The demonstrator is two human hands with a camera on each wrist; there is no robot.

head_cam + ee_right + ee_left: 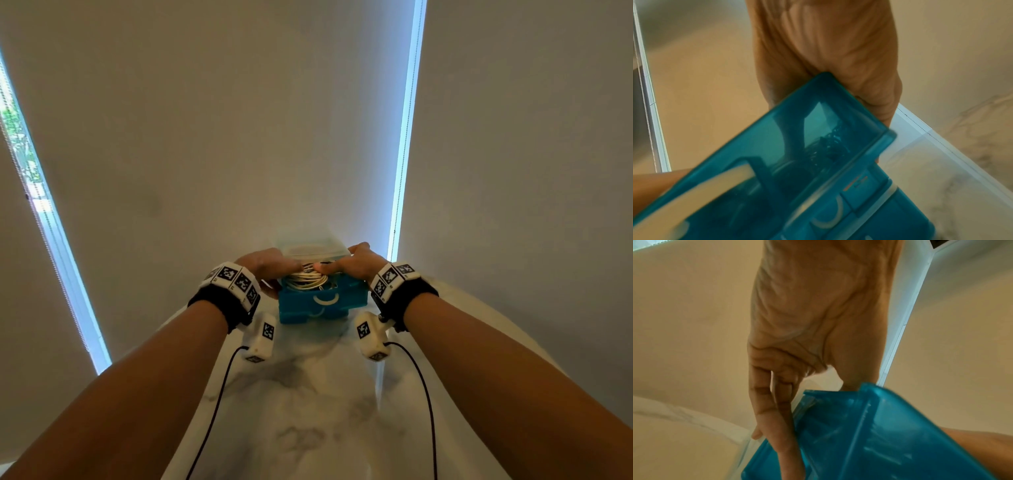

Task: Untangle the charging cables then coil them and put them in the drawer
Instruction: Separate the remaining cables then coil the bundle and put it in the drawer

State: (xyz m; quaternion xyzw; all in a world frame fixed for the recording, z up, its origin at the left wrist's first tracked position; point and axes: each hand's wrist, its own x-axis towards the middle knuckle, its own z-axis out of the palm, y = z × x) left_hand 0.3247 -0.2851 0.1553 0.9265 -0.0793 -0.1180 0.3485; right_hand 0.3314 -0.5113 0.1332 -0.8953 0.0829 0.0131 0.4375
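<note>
Both bare forearms are reaching forward over the white marble-patterned tabletop (308, 411) toward a translucent blue plastic drawer (322, 303) pulled out of its clear plastic housing (310, 245). On one side of the drawer, the left hand (265, 263) is lying with straight fingers (781, 426) along its wall, thumb over the rim. Opposite, the right hand (354, 262) is gripping the drawer's other corner, thumb pressing onto the coiled white charging cables (306, 279) lying inside.
</note>
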